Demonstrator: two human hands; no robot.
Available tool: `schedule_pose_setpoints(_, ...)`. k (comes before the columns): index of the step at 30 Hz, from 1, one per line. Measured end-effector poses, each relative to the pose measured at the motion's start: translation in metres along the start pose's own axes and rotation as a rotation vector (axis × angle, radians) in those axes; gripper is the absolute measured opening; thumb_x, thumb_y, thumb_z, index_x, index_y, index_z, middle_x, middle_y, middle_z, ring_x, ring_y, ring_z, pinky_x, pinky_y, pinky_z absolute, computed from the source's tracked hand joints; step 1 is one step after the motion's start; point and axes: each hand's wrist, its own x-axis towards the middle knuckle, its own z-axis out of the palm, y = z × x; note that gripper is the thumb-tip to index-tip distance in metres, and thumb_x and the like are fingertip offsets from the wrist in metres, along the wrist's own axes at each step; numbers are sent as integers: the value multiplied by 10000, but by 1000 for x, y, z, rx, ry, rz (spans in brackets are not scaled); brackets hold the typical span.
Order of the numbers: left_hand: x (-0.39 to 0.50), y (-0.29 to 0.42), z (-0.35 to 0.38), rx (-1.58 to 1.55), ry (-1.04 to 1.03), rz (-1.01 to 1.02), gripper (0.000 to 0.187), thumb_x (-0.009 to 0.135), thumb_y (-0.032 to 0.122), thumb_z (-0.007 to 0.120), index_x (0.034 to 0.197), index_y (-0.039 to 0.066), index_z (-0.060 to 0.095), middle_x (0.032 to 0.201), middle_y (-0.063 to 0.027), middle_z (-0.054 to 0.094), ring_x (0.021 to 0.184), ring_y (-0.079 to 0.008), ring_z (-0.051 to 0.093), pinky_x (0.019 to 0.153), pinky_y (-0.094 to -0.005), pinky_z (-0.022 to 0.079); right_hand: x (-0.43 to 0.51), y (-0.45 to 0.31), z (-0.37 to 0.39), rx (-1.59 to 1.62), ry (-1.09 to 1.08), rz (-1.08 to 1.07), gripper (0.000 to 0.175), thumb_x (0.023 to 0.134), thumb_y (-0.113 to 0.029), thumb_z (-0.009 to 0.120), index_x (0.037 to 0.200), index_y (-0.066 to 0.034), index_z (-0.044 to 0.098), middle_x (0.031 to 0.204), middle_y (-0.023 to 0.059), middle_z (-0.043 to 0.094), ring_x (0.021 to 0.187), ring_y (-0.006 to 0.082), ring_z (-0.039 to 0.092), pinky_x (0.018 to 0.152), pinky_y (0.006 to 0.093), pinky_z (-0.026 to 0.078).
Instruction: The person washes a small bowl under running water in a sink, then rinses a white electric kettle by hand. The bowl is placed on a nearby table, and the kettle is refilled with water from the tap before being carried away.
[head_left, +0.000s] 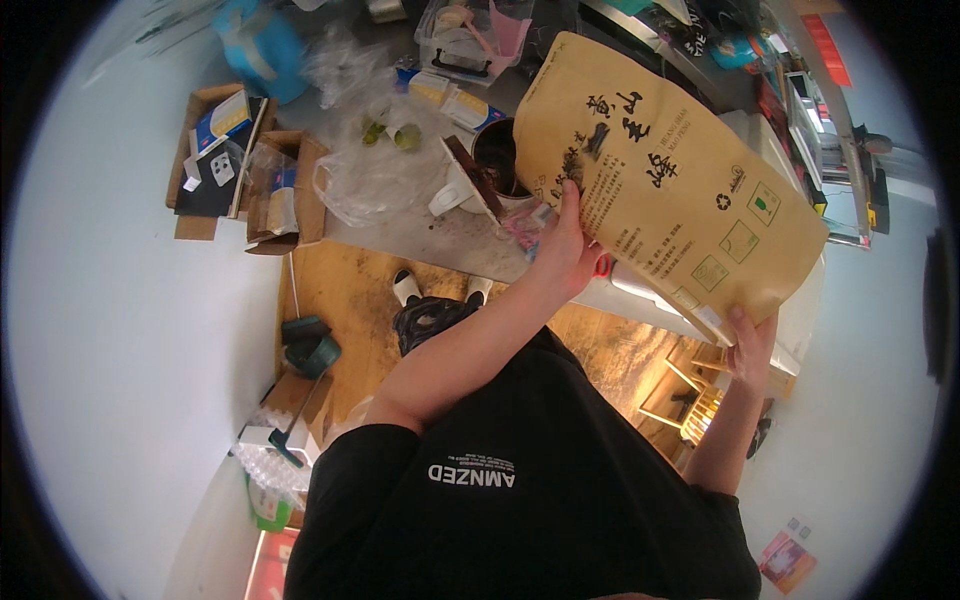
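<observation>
A large kraft paper bag (675, 195) with black printed characters and green handling symbols is held tilted above the table. My left hand (566, 251) grips its lower left side, thumb on the printed face. At the bag's lower right corner my right hand (750, 345) pinches the edge. The bag's left edge partly covers a metal pot (499, 154) with dark matter inside. Against that pot, a flat brown board with a pale edge (472, 180) stands tilted over a white handled vessel (450, 196). I cannot tell whether the bag is open or what it holds.
Clear plastic bags (375, 165) lie left of the pot, with two cardboard boxes (300, 187) beyond. A clear plastic bin (472, 37) and a blue container (259, 49) stand at the back. Red-handled scissors (602, 265) lie under the bag. A wooden chair (686, 405) stands below right.
</observation>
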Motion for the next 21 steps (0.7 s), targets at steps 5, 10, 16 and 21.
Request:
schedule_pose_setpoints(5, -2, 1, -4, 22, 35, -66, 651, 946, 629, 499, 1372, 140, 442, 1329, -12, 544, 1241, -185, 491, 1067, -438, 382, 8, 2, 5, 52, 8, -20, 738, 786, -116, 755, 1408, 6, 378, 1314, 109, 522, 1219, 229, 519, 1047, 372, 419)
schedule_pose_setpoints(10, -4, -4, -5, 53, 9, -69, 714, 928, 669, 488, 1405, 141, 421, 1365, -18, 510, 1273, -189, 463, 1104, -420, 345, 15, 3, 1, 155, -31, -26, 698, 801, -116, 741, 1394, 6, 393, 1303, 114, 534, 1206, 228, 533, 1040, 376, 427)
schedule_pose_setpoints(16, -2, -3, -9, 98, -28, -80, 741, 931, 660, 493, 1432, 123, 392, 1369, -38, 508, 1289, -194, 455, 1117, -429, 343, 17, 6, -6, 101, -12, -18, 690, 809, -125, 742, 1388, 6, 390, 1292, 118, 541, 1206, 227, 534, 1031, 380, 432)
schedule_pose_setpoints(21, -2, -1, -9, 103, -1, -76, 743, 936, 654, 490, 1427, 106, 393, 1364, -37, 512, 1287, -196, 458, 1111, -417, 359, 20, 13, -6, 78, -30, -18, 754, 807, -152, 729, 1428, 6, 333, 1315, 137, 512, 1219, 252, 527, 1020, 383, 447)
